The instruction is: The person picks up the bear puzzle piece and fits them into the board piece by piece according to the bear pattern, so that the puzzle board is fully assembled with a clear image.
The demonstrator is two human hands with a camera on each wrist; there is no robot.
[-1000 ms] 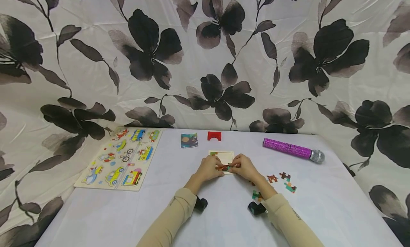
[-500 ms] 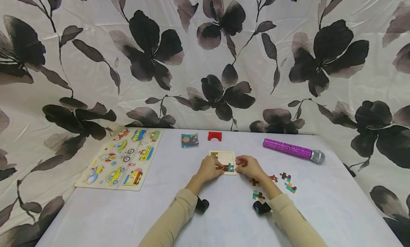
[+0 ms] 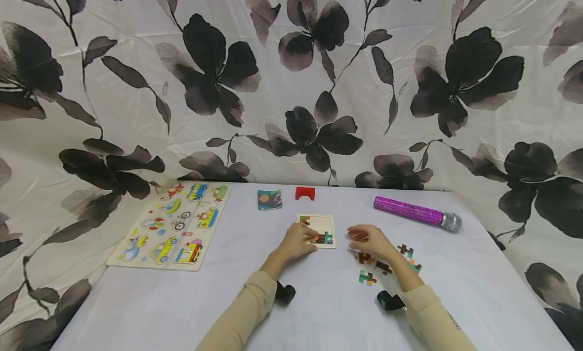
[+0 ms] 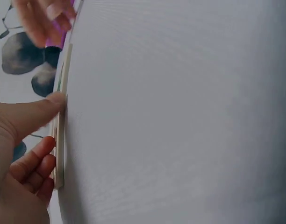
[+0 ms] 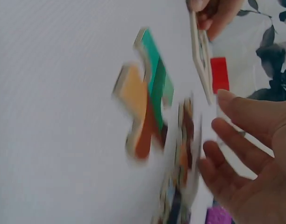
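My left hand point(image 3: 296, 242) holds the lower left part of a small pale puzzle tray point(image 3: 334, 230). In the left wrist view the thumb point(image 4: 53, 100) lies on the tray's near edge, with the other fingers curled beside it. Fitted pieces point(image 3: 327, 238) show along the tray's bottom row, and another at the top left corner; the hand covers part of the rest. Right of the tray, my right hand point(image 3: 372, 241) holds nothing, its fingers loosely bent above loose jigsaw pieces point(image 3: 364, 258). A green and orange jigsaw piece point(image 5: 154, 88) lies nearest in the right wrist view.
More jigsaw pieces point(image 3: 405, 250) lie beyond the right forearm. A purple glittery microphone point(image 3: 410, 211) is at the back right. Behind the tray are a picture card point(image 3: 269, 200) and a red arch block point(image 3: 305, 192). A vehicle puzzle board point(image 3: 170, 224) occupies the left.
My right hand has let go at the tray's bottom row and moved right, over the loose pieces. My left hand stays on the tray.
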